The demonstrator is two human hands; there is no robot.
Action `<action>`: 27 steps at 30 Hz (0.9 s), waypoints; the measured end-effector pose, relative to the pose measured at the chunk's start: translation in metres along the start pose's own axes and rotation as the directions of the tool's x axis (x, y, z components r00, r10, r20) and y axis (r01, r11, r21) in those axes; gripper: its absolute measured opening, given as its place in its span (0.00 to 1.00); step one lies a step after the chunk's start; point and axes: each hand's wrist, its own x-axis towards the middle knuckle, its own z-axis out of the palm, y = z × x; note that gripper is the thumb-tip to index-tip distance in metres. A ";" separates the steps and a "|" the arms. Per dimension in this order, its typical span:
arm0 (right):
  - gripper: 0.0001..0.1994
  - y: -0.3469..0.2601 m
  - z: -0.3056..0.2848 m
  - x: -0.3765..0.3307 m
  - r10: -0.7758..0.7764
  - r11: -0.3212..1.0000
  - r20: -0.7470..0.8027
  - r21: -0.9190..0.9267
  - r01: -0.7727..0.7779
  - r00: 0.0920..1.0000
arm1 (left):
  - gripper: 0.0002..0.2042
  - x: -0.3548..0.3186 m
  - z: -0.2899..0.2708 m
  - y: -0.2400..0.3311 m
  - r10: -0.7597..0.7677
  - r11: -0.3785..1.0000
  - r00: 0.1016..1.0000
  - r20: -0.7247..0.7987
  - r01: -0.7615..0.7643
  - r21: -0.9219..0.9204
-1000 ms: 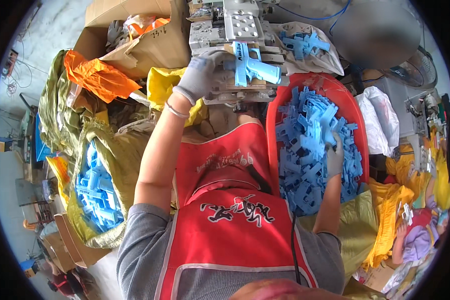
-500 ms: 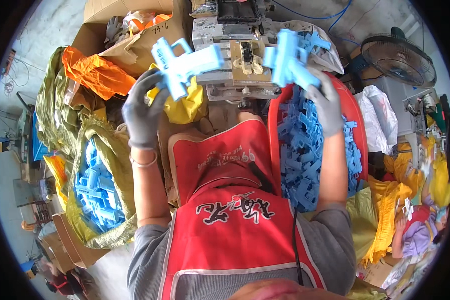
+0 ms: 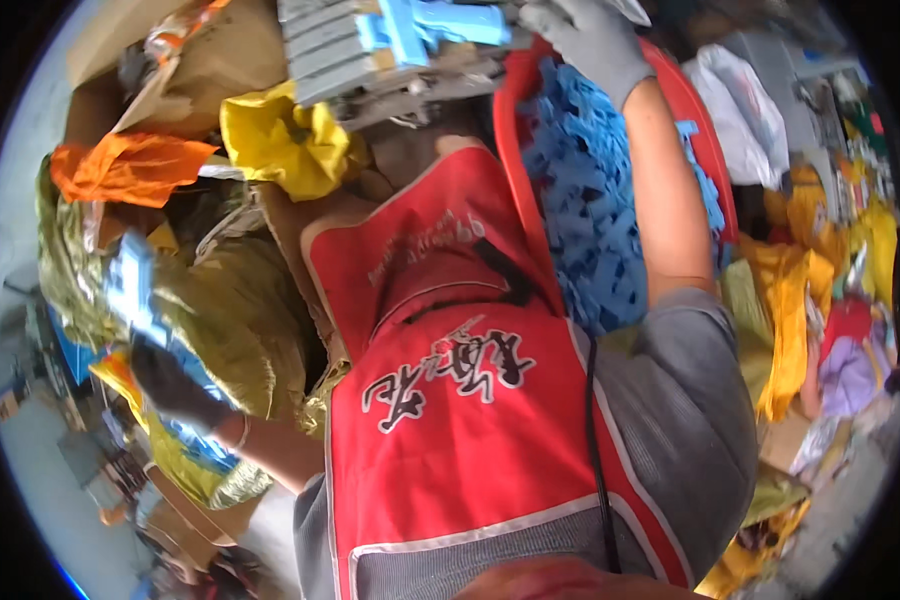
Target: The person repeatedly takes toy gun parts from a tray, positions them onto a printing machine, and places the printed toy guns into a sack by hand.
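My left hand (image 3: pixel 182 388), in a grey glove, is out at the left over the mouth of the olive woven sack (image 3: pixel 245 325). A light blue plastic toy pistol (image 3: pixel 132 285), smeared by motion, is at its fingertips. More blue pieces show in the sack beneath that hand. At the top, my gloved right hand (image 3: pixel 592 45) reaches over the red tub to the grey machine (image 3: pixel 322 50). Its fingers close at the end of another light blue toy pistol (image 3: pixel 425 25), which lies across the machine's front. The fingertips are partly cut off by the picture's upper edge.
The red tub (image 3: pixel 708 120), full of blue pieces, stands at my right leg. A yellow bag (image 3: pixel 285 140), an orange bag (image 3: pixel 130 168) and a cardboard box (image 3: pixel 235 65) lie to the left. A white sack (image 3: pixel 738 110) and another person (image 3: pixel 850 350) are at the right.
My left hand has swung down and left from the machine to the sack with its toy pistol. My right hand has moved its toy pistol onto the machine. The whole view has shifted.
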 end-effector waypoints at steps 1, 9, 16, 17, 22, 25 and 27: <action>0.13 0.032 0.002 -0.020 0.120 0.990 -0.036 -0.069 -0.122 0.992 | 0.11 -0.001 -0.004 0.005 -0.239 0.956 0.970 -0.052 0.226 -0.187; 0.23 0.142 0.083 -0.238 0.793 0.566 0.316 -0.697 -0.440 0.520 | 0.10 -0.030 -0.078 -0.071 0.099 0.850 0.994 0.034 -0.103 0.517; 0.29 0.176 0.063 -0.331 0.790 0.482 0.284 -0.835 -0.265 0.542 | 0.12 -0.041 -0.093 -0.017 -0.270 0.862 0.958 -0.094 0.284 0.420; 0.30 0.154 0.058 -0.315 0.807 0.488 0.278 -0.811 -0.322 0.521 | 0.12 -0.046 -0.104 -0.019 -0.294 0.831 0.949 -0.113 0.312 0.460; 0.27 0.186 0.062 -0.338 0.754 0.655 0.364 -0.474 -0.588 0.546 | 0.12 -0.046 -0.091 -0.040 -0.281 0.853 0.939 -0.198 0.339 0.397; 0.26 0.174 0.066 -0.338 0.743 0.620 0.541 -0.332 -0.711 0.394 | 0.11 -0.019 -0.039 -0.017 -0.211 0.931 0.972 -0.102 0.231 0.282; 0.24 0.163 0.055 -0.335 0.658 0.691 0.674 -0.366 -0.623 0.334 | 0.11 -0.001 0.005 0.001 -0.130 0.979 0.991 0.040 0.122 0.164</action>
